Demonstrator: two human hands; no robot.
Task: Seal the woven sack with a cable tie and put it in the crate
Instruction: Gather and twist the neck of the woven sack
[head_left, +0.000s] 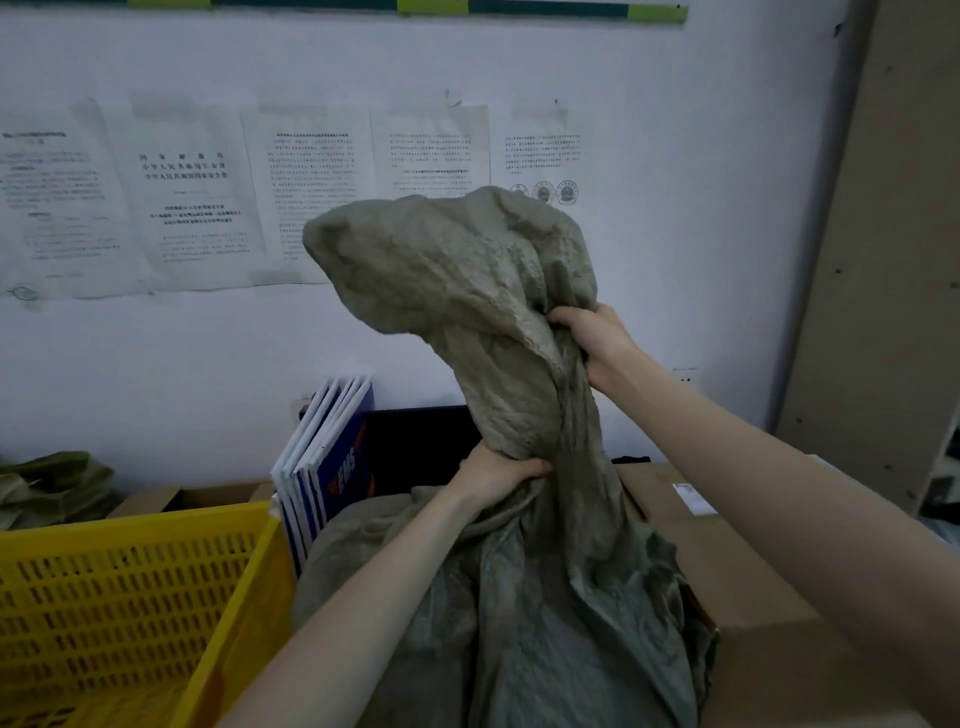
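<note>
A grey-green woven sack (524, 597) stands in front of me, its body bulging low in the middle. Its top is gathered into a twisted neck that rises up, with loose fabric flaring above. My left hand (496, 475) is clenched round the lower part of the neck. My right hand (592, 338) grips the neck higher up, just under the flared mouth. A yellow slatted plastic crate (130, 597) sits at the lower left, beside the sack. No cable tie shows in view.
A cardboard box (753, 587) lies at the right of the sack. Blue-and-white folders (327, 457) lean upright behind the crate. Folded green sacks (52, 486) lie at the far left. Printed papers (197, 197) hang on the wall; a wooden board (893, 234) stands at the right.
</note>
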